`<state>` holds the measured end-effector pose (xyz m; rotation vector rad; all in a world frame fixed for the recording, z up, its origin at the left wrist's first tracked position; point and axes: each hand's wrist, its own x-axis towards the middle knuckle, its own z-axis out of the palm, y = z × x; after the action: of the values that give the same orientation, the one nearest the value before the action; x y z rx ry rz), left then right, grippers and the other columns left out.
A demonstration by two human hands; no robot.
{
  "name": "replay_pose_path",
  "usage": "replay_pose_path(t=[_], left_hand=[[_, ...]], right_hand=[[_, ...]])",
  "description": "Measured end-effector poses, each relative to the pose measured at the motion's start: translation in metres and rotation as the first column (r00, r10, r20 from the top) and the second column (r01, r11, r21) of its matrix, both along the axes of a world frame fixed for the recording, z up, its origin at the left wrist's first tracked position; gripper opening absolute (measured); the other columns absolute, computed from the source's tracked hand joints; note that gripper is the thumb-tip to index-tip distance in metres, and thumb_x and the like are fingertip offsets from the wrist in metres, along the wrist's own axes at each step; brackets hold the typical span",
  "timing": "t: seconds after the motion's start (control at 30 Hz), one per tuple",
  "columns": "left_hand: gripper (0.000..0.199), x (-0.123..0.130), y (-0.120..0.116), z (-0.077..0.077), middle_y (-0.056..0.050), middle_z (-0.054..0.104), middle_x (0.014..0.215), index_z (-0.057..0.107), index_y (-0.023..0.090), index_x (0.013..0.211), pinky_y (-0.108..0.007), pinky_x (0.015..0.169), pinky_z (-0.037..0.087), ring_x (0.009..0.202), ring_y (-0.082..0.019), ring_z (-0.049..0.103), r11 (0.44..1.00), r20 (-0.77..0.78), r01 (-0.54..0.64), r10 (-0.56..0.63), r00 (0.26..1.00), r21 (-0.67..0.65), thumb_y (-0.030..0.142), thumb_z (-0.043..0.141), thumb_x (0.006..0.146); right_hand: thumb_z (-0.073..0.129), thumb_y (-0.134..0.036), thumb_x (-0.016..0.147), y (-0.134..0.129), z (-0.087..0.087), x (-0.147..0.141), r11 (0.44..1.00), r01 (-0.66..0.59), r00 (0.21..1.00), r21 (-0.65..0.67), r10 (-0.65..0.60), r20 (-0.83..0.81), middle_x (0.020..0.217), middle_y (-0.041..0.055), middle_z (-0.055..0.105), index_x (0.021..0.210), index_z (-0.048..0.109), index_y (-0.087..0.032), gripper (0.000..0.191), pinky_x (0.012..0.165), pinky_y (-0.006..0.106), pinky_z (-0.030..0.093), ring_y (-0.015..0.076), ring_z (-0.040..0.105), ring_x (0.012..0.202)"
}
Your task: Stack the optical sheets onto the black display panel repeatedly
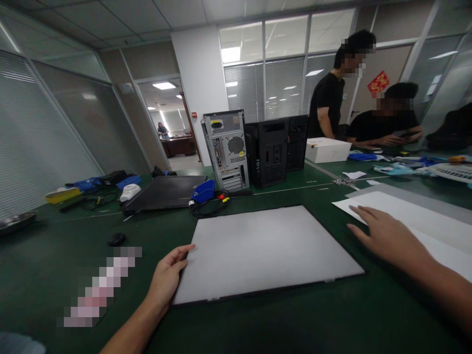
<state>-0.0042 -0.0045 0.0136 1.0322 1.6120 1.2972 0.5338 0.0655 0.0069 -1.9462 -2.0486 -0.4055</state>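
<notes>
White, the flat panel [267, 253] lay toward the near edge of the counter [258, 324], the left hand [164, 276] pinching its side, seemingly for steadiness; the right hand [385, 236], fingers spread, overlapped the paper [429, 221].

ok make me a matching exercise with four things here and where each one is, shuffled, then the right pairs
Things:
1. left hand
2. right hand
3. grey computer case
4. white box

Places:
A. just right of the black computer cases
B. at the left edge of the white panel
C. just left of the black computer cases
D. by the white sheets

Pairs: 1-B, 2-D, 3-C, 4-A
</notes>
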Motion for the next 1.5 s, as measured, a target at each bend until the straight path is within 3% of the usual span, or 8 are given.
replay_pose_path(t=[0.2, 0.33, 0.57, 0.93, 1.1, 1.27, 1.37, 1.5], left_hand=[[0.037, 0.0, -0.001, -0.001, -0.006, 0.073, 0.1, 0.068, 0.019, 0.104, -0.025, 0.061, 0.048, 0.077, -0.018, 0.067, 1.0, -0.003, -0.007, 0.007, 1.0, -0.017, 0.023, 0.06, 0.068], [0.035, 0.003, -0.001, 0.001, -0.006, 0.072, 0.106, 0.068, 0.02, 0.103, -0.024, 0.06, 0.048, 0.074, -0.017, 0.066, 0.999, -0.005, -0.022, 0.021, 1.0, -0.033, 0.024, 0.062, 0.069], [0.035, 0.003, -0.001, 0.003, -0.006, 0.072, 0.108, 0.068, 0.019, 0.104, -0.024, 0.06, 0.048, 0.078, -0.018, 0.066, 0.999, -0.015, -0.018, 0.017, 1.0, -0.042, 0.024, 0.062, 0.07], [0.036, 0.0, 0.0, 0.001, -0.008, 0.069, 0.117, 0.069, 0.02, 0.103, -0.026, 0.065, 0.051, 0.088, -0.021, 0.068, 1.0, -0.024, -0.007, 0.007, 1.0, -0.011, 0.024, 0.064, 0.067], [0.034, 0.001, 0.0, 0.003, -0.009, 0.068, 0.119, 0.07, 0.019, 0.1, -0.027, 0.068, 0.051, 0.091, -0.022, 0.068, 1.0, -0.027, -0.014, 0.013, 1.0, -0.007, 0.023, 0.064, 0.067], [0.034, 0.004, -0.001, 0.005, -0.009, 0.07, 0.115, 0.071, 0.019, 0.099, -0.03, 0.072, 0.052, 0.093, -0.023, 0.067, 1.0, -0.04, -0.022, 0.023, 0.999, 0.008, 0.023, 0.066, 0.065], [0.034, 0.004, 0.0, 0.004, -0.01, 0.069, 0.117, 0.071, 0.019, 0.098, -0.03, 0.075, 0.052, 0.096, -0.024, 0.067, 1.0, -0.053, -0.024, 0.024, 0.998, 0.01, 0.023, 0.066, 0.065], [0.037, 0.001, 0.002, 0.0, -0.011, 0.068, 0.119, 0.069, 0.018, 0.103, -0.03, 0.077, 0.051, 0.101, -0.024, 0.065, 1.0, -0.06, 0.001, -0.001, 0.998, 0.005, 0.024, 0.065, 0.067]], right_hand=[[0.029, -0.078, 0.078, 0.019, -0.033, 0.084, 0.906, 0.411, 0.906, -0.096, -0.418, -0.063, 0.134, 0.0326, 0.036, 0.14, 0.034, -0.004, 0.096, 0.089, 0.06, 0.03, 0.0456, 0.033, 0.124], [0.025, -0.08, 0.077, 0.017, -0.033, 0.083, 0.879, 0.419, 0.886, -0.228, -0.451, -0.109, 0.119, 0.0322, 0.049, 0.137, 0.038, -0.006, 0.096, 0.072, 0.059, 0.036, 0.0466, 0.05, 0.103], [0.035, -0.042, 0.088, 0.003, -0.008, 0.043, 0.958, 0.203, 0.974, -0.201, -0.219, -0.062, 0.112, 0.019, 0.059, 0.122, 0.059, -0.016, 0.049, 0.068, 0.039, 0.042, 0.0309, 0.057, 0.095], [0.04, -0.042, 0.087, -0.022, 0.016, -0.026, 0.999, -0.034, 0.998, -0.021, 0.033, -0.061, 0.112, 0.0099, 0.062, 0.126, 0.055, -0.022, 0.047, 0.068, 0.035, 0.048, 0.0244, 0.059, 0.093], [0.043, -0.034, 0.089, -0.043, 0.009, -0.08, 0.846, -0.533, 0.844, 0.004, 0.532, -0.067, 0.108, 0.0051, 0.064, 0.123, 0.058, -0.028, 0.038, 0.081, 0.035, 0.05, 0.0184, 0.061, 0.093], [0.041, -0.037, 0.092, -0.058, 0.013, -0.11, 0.687, -0.707, 0.707, -0.172, 0.676, -0.205, 0.124, 0.0031, 0.057, 0.128, 0.053, -0.03, 0.038, 0.094, 0.035, 0.047, 0.0175, 0.054, 0.112], [0.041, -0.044, 0.092, -0.051, 0.012, -0.101, 0.778, -0.619, 0.784, -0.108, 0.602, -0.153, 0.136, 0.0042, 0.048, 0.131, 0.051, -0.028, 0.044, 0.102, 0.043, 0.041, 0.0213, 0.045, 0.123], [0.038, -0.054, 0.088, -0.034, 0.004, -0.073, 0.968, -0.25, 0.968, -0.008, 0.25, -0.011, 0.118, 0.013, 0.059, 0.117, 0.063, -0.018, 0.052, 0.089, 0.052, 0.047, 0.0289, 0.056, 0.104]])
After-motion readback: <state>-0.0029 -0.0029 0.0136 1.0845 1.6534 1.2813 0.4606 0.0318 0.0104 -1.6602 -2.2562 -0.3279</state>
